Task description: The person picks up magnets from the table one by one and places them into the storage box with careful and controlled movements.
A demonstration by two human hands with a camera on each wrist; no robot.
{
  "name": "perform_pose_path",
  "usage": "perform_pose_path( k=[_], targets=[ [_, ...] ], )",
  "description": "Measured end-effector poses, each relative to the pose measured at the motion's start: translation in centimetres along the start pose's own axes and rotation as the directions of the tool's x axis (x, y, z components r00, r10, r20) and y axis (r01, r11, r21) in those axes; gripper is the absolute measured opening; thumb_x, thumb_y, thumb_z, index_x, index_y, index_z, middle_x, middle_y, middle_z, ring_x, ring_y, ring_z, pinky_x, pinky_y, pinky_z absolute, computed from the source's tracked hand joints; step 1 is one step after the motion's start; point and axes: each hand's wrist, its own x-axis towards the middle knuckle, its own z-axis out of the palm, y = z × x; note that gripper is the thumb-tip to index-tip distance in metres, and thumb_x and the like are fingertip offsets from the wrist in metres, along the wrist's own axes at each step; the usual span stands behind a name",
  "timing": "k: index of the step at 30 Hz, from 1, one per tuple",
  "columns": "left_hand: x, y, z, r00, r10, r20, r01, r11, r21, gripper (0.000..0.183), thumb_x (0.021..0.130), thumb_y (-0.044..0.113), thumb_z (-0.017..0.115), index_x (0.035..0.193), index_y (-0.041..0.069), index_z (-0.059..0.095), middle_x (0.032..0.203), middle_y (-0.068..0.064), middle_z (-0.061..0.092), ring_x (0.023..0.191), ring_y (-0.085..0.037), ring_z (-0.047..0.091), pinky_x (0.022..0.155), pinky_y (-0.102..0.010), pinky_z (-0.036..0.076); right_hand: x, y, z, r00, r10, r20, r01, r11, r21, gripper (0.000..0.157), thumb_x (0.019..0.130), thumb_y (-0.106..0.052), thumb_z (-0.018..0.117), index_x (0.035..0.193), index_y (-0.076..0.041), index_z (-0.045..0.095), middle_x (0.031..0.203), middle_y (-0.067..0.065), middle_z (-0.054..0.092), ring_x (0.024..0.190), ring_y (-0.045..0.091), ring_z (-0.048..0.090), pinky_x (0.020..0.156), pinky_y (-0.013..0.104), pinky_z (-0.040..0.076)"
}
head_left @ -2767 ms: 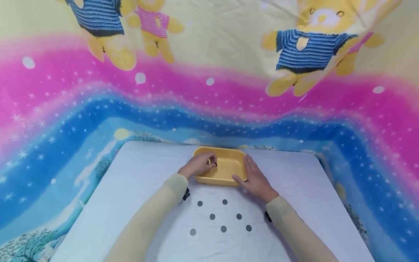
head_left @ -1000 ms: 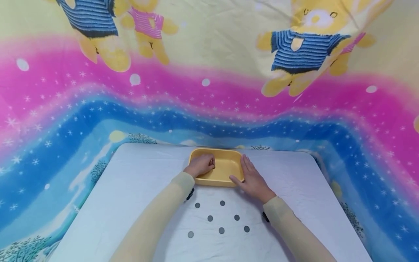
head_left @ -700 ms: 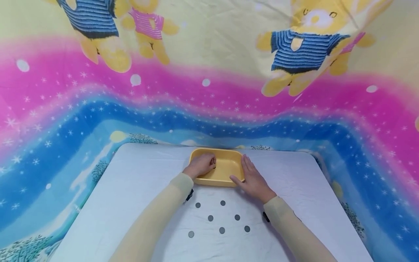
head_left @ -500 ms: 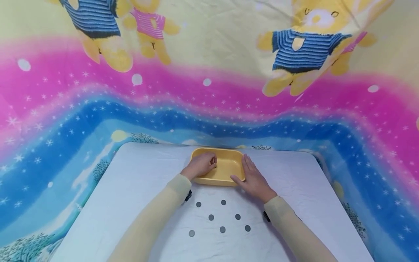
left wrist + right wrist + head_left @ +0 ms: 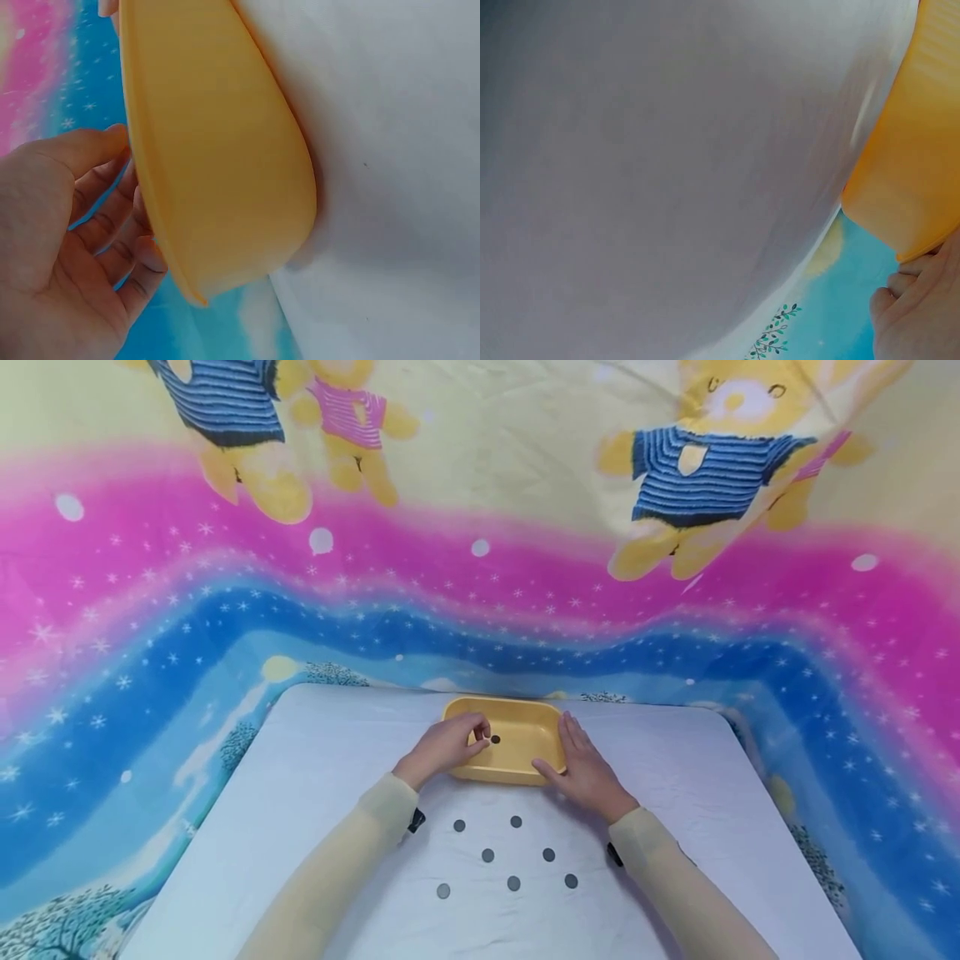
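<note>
The yellow rectangular tray stands at the far edge of the white table. My left hand reaches over its left end, fingers loosely bent. Just right of those fingertips, a small dark disc shows inside the tray. In the left wrist view the left hand is beside the tray rim, its lower fingers partly hidden behind the wall. My right hand lies along the tray's right end with fingers straight and thumb over the near corner. The right wrist view catches that hand against the tray.
Several grey discs lie spread out on the white tabletop between my forearms, one grey disc near the middle. A printed cloth with bears and snowflakes hangs close behind the table's far edge and around its sides.
Half a second ago my left fingers were bunched deeper in the tray around the disc. They have drawn back leftward and the disc shows fully. My right hand stays at the tray's end.
</note>
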Motion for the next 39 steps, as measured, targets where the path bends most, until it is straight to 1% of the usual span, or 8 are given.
perform_pose_path(
  k=[6,13,17,20,24,26,33,39],
  targets=[
    [-2.0,-0.1,-0.6,0.999,-0.002,-0.033,0.001,0.999,-0.038,0.010,0.104,0.024,0.075,0.110,0.021,0.067,0.103,0.006,0.066,0.087,-0.013,0.061,0.080,-0.035,0.053,0.1,0.2,0.1,1.000,-0.001,0.002,0.001,1.000,-0.006,0.109,0.104,-0.073,0.049,0.170,0.001,0.004,0.179,0.019,0.003,0.165,0.038,0.006,0.131,0.056,0.017],
    [-4.4,-0.7,-1.0,0.998,-0.037,-0.043,0.033,0.997,-0.072,0.011,0.103,0.024,0.076,0.110,0.022,0.068,0.101,0.009,0.066,0.087,-0.011,0.058,0.078,-0.034,0.051,0.3,0.0,0.2,1.000,-0.001,0.018,0.001,1.000,-0.001,0.110,0.103,-0.075,0.048,0.170,-0.001,0.002,0.180,0.016,0.000,0.166,0.037,0.005,0.131,0.055,0.017],
    [-5.6,-0.9,-1.3,0.998,-0.026,-0.054,0.022,0.997,-0.076,0.010,0.103,0.025,0.076,0.109,0.022,0.068,0.102,0.010,0.067,0.087,-0.010,0.059,0.078,-0.033,0.052,0.3,0.0,0.0,1.000,-0.002,0.012,0.003,1.000,-0.014,0.110,0.103,-0.074,0.049,0.170,0.001,0.003,0.180,0.016,0.000,0.165,0.038,0.007,0.131,0.055,0.018],
    [-6.4,-1.0,-1.3,0.998,-0.017,-0.054,0.013,0.997,-0.074,0.010,0.103,0.025,0.075,0.111,0.022,0.069,0.104,0.009,0.067,0.091,-0.011,0.063,0.081,-0.032,0.054,0.3,0.0,0.0,1.000,-0.003,0.011,0.003,1.000,-0.015,0.109,0.104,-0.074,0.049,0.170,0.001,0.004,0.179,0.017,0.001,0.166,0.038,0.006,0.131,0.054,0.017],
    [-7.3,-1.2,-1.1,0.999,-0.007,-0.053,0.003,0.997,-0.080,0.011,0.103,0.024,0.076,0.111,0.021,0.069,0.104,0.008,0.068,0.096,-0.016,0.067,0.083,-0.034,0.055,0.3,0.0,0.0,1.000,-0.003,0.012,0.004,1.000,-0.012,0.109,0.104,-0.074,0.048,0.170,0.002,0.004,0.179,0.018,0.001,0.166,0.038,0.006,0.131,0.054,0.017],
    [-7.8,-1.2,-0.9,0.999,-0.002,-0.052,-0.002,0.997,-0.076,0.011,0.102,0.024,0.077,0.111,0.021,0.070,0.103,0.008,0.067,0.096,-0.018,0.067,0.083,-0.035,0.055,0.3,0.1,0.0,1.000,-0.005,0.014,0.005,1.000,-0.012,0.109,0.104,-0.074,0.048,0.169,0.002,0.004,0.179,0.018,0.002,0.165,0.039,0.007,0.131,0.056,0.017],
    [-9.3,-1.4,-0.2,0.999,0.001,-0.035,-0.003,0.998,-0.059,0.013,0.102,0.025,0.077,0.113,0.020,0.071,0.102,0.011,0.066,0.089,-0.009,0.060,0.080,-0.033,0.053,0.1,0.3,0.1,1.000,0.005,0.021,-0.005,1.000,0.001,0.110,0.103,-0.074,0.049,0.170,0.001,0.002,0.179,0.017,0.000,0.166,0.037,0.004,0.131,0.055,0.016],
    [-10.0,-1.8,0.8,1.000,0.015,-0.007,-0.015,0.999,-0.028,0.013,0.102,0.029,0.077,0.112,0.024,0.069,0.101,0.013,0.065,0.085,-0.007,0.058,0.079,-0.031,0.051,0.1,0.4,0.2,1.000,0.007,0.014,-0.007,1.000,-0.007,0.111,0.103,-0.075,0.049,0.169,0.001,0.003,0.179,0.018,0.001,0.166,0.037,0.005,0.131,0.056,0.016]
  ],
)
